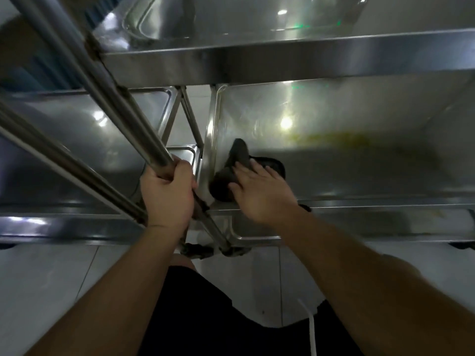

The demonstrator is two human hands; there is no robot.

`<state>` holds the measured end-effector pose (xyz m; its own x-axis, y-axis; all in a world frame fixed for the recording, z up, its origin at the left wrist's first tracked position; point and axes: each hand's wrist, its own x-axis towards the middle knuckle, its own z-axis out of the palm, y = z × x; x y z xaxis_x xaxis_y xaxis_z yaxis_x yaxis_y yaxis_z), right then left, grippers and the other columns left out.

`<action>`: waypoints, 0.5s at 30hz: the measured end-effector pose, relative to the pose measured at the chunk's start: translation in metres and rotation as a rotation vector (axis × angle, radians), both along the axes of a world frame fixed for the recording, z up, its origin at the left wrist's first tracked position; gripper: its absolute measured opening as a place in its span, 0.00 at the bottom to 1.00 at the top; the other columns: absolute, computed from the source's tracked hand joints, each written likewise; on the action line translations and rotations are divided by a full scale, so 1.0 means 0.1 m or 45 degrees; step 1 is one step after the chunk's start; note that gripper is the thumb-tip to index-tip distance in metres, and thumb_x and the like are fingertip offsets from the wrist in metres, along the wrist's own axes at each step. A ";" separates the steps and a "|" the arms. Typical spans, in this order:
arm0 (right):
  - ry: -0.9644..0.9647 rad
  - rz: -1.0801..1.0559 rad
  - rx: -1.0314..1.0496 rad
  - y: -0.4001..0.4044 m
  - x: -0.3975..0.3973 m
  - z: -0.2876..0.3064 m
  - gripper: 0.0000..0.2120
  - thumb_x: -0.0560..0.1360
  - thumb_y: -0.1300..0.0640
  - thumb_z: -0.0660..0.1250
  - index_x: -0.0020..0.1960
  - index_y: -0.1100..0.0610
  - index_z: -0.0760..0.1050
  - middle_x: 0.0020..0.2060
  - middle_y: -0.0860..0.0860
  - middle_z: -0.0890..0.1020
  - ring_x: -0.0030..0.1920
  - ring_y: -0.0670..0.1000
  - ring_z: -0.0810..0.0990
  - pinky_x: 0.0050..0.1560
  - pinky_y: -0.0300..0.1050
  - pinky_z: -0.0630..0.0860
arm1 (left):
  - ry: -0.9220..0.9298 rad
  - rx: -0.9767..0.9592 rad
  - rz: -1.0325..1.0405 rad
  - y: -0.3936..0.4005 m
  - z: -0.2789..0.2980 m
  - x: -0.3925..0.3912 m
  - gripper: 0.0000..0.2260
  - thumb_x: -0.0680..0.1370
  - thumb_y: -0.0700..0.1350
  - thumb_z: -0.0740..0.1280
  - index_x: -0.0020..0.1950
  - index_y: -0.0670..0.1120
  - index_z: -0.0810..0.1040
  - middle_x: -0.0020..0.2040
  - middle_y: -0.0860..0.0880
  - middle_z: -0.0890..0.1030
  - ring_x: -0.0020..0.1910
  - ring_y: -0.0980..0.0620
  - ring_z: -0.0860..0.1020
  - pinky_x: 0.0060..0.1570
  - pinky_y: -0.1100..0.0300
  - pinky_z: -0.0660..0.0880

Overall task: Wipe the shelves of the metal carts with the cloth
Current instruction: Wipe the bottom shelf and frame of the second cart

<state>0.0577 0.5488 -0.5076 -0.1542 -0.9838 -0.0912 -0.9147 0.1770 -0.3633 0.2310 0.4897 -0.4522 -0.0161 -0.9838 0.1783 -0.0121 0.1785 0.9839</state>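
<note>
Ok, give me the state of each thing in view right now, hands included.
left hand: grips the cart post
right hand: fingers flat, pressing the cloth
cloth: dark, bunched, in the shelf's left corner
middle shelf: yellowish smear on it
cart post: steel, slanting across the view

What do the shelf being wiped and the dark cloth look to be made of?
Shelf: likely stainless steel, brushed and glossy, mirroring ceiling lights, with a yellowish smear. Cloth: dark grey, matte, soft fabric, bunched under the right hand; exact fibre unclear.
</note>
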 end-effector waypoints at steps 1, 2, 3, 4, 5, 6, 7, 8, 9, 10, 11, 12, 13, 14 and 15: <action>0.019 -0.068 0.019 0.11 -0.20 0.00 0.32 0.84 0.37 0.41 0.84 0.47 0.54 0.83 0.42 0.56 0.84 0.48 0.47 0.82 0.54 0.47 | 0.009 0.001 0.018 0.00 0.00 -0.01 0.10 0.74 0.37 0.65 0.43 0.29 0.74 0.30 0.42 0.76 0.31 0.46 0.76 0.36 0.57 0.74; 0.040 -0.155 0.041 0.24 -0.44 -0.01 0.32 0.84 0.37 0.42 0.84 0.48 0.54 0.83 0.42 0.57 0.84 0.49 0.48 0.82 0.54 0.48 | 0.013 0.002 0.040 0.00 0.00 -0.02 0.09 0.74 0.38 0.65 0.43 0.29 0.74 0.30 0.41 0.75 0.31 0.46 0.76 0.36 0.57 0.74; 0.061 -0.265 0.057 0.37 -0.70 -0.01 0.31 0.85 0.37 0.43 0.84 0.48 0.54 0.83 0.44 0.58 0.84 0.50 0.50 0.81 0.55 0.50 | 0.017 -0.002 0.065 0.01 -0.01 -0.04 0.09 0.73 0.38 0.65 0.42 0.30 0.73 0.30 0.41 0.75 0.30 0.46 0.75 0.35 0.57 0.74; 0.081 -0.397 0.056 0.51 -0.96 -0.01 0.30 0.85 0.38 0.45 0.84 0.49 0.56 0.83 0.48 0.60 0.83 0.53 0.53 0.81 0.56 0.53 | 0.024 -0.008 0.087 0.01 -0.01 -0.05 0.09 0.73 0.38 0.65 0.41 0.30 0.73 0.29 0.41 0.74 0.29 0.46 0.75 0.34 0.57 0.73; 0.100 -0.536 0.044 0.66 -1.20 -0.01 0.30 0.85 0.39 0.46 0.83 0.50 0.58 0.82 0.52 0.63 0.82 0.56 0.57 0.80 0.58 0.56 | 0.034 -0.018 0.106 0.01 -0.03 -0.07 0.09 0.73 0.38 0.65 0.40 0.31 0.73 0.29 0.41 0.74 0.29 0.46 0.74 0.33 0.58 0.73; 0.108 -0.665 0.043 0.78 -1.41 0.00 0.30 0.85 0.40 0.47 0.83 0.52 0.58 0.81 0.55 0.64 0.81 0.59 0.59 0.79 0.61 0.58 | 0.046 -0.032 0.123 0.01 -0.04 -0.08 0.09 0.72 0.39 0.65 0.39 0.31 0.73 0.28 0.41 0.73 0.28 0.46 0.74 0.32 0.58 0.72; 0.095 -0.768 0.066 0.86 -1.55 0.02 0.31 0.85 0.39 0.46 0.83 0.52 0.57 0.82 0.55 0.62 0.81 0.60 0.58 0.79 0.62 0.57 | 0.062 -0.047 0.139 0.01 -0.05 -0.10 0.11 0.72 0.40 0.65 0.39 0.31 0.72 0.28 0.40 0.73 0.27 0.46 0.74 0.31 0.58 0.72; 0.064 -0.843 0.105 0.88 -1.63 0.03 0.31 0.85 0.39 0.44 0.84 0.51 0.55 0.83 0.53 0.58 0.83 0.59 0.54 0.80 0.63 0.54 | 0.078 -0.064 0.157 0.00 -0.06 -0.11 0.12 0.71 0.42 0.65 0.38 0.31 0.71 0.28 0.39 0.72 0.27 0.45 0.73 0.30 0.58 0.71; 0.032 -0.900 0.143 0.84 -1.62 0.03 0.32 0.85 0.39 0.42 0.85 0.51 0.52 0.84 0.49 0.54 0.84 0.58 0.50 0.81 0.63 0.50 | 0.090 -0.086 0.171 -0.01 -0.07 -0.11 0.14 0.70 0.43 0.65 0.37 0.31 0.70 0.27 0.37 0.71 0.26 0.44 0.72 0.29 0.58 0.70; 0.015 -0.945 0.164 0.75 -1.55 0.03 0.32 0.85 0.39 0.40 0.85 0.50 0.50 0.85 0.47 0.52 0.84 0.57 0.47 0.81 0.63 0.48 | 0.092 -0.111 0.180 -0.02 -0.07 -0.12 0.15 0.69 0.45 0.65 0.35 0.31 0.69 0.28 0.34 0.70 0.26 0.43 0.71 0.29 0.58 0.69; 0.016 -0.968 0.161 0.62 -1.40 0.03 0.32 0.84 0.39 0.40 0.85 0.51 0.50 0.85 0.46 0.51 0.84 0.58 0.46 0.81 0.63 0.47 | 0.083 -0.137 0.186 -0.03 -0.07 -0.13 0.16 0.69 0.45 0.65 0.35 0.31 0.68 0.28 0.32 0.69 0.26 0.41 0.70 0.29 0.58 0.69; 0.024 -0.952 0.141 0.44 -1.20 0.02 0.32 0.84 0.40 0.41 0.85 0.51 0.51 0.85 0.47 0.51 0.84 0.58 0.46 0.81 0.63 0.47 | 0.068 -0.163 0.191 -0.04 -0.08 -0.12 0.17 0.69 0.45 0.64 0.34 0.31 0.68 0.28 0.31 0.69 0.26 0.38 0.69 0.29 0.57 0.69; 0.044 -0.900 0.109 0.26 -0.97 0.01 0.32 0.85 0.40 0.42 0.85 0.52 0.52 0.85 0.47 0.52 0.84 0.58 0.47 0.81 0.63 0.47 | 0.065 -0.182 0.192 -0.04 -0.07 -0.12 0.16 0.69 0.45 0.64 0.34 0.30 0.68 0.28 0.31 0.69 0.27 0.34 0.69 0.29 0.56 0.69; 0.058 -0.820 0.082 0.07 -0.71 -0.01 0.31 0.85 0.41 0.43 0.85 0.52 0.53 0.85 0.47 0.53 0.84 0.58 0.47 0.80 0.62 0.48 | 0.067 -0.191 0.192 -0.04 -0.07 -0.12 0.16 0.70 0.44 0.64 0.34 0.30 0.68 0.28 0.30 0.69 0.28 0.31 0.69 0.29 0.55 0.68; 0.059 -0.714 0.066 -0.14 -0.45 -0.01 0.31 0.85 0.41 0.43 0.85 0.51 0.53 0.85 0.47 0.53 0.84 0.57 0.47 0.80 0.62 0.47 | 0.069 -0.191 0.190 -0.05 -0.07 -0.12 0.16 0.70 0.44 0.64 0.34 0.30 0.67 0.28 0.30 0.69 0.28 0.30 0.69 0.29 0.54 0.68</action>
<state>0.0125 0.5343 -0.5089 -0.6570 -0.7446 -0.1181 -0.6904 0.6571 -0.3026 0.2192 0.4849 -0.4590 0.1412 -0.9370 0.3195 0.0031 0.3231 0.9464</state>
